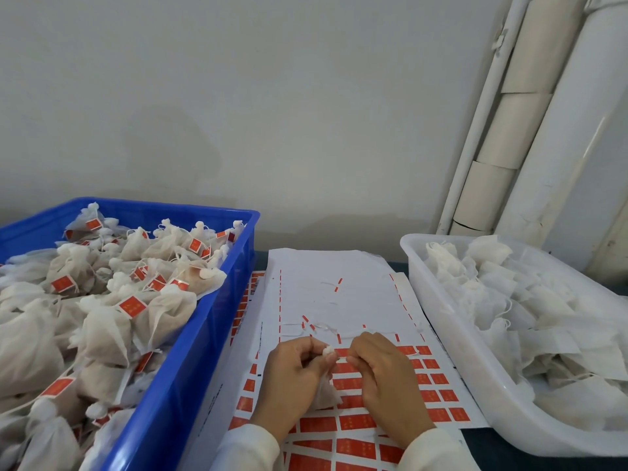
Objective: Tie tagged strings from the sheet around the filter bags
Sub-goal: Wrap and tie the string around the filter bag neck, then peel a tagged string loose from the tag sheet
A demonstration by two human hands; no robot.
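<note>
A white filter bag [326, 396] hangs between my hands above the tag sheet [326, 300], its gathered neck sticking up as a small white tuft. My left hand [292, 375] grips the bag's neck. My right hand [384, 375] pinches a thin white string close to the neck, on its right side. The sheet is white with rows of red tags [356, 421] on its near part; its far part is stripped, with loose strings and red slivers lying on it.
A blue crate [190, 368] on the left is heaped with tied filter bags bearing red tags. A white tub [452, 362] on the right holds untied filter bags. A grey wall stands behind, with white pipes at the far right.
</note>
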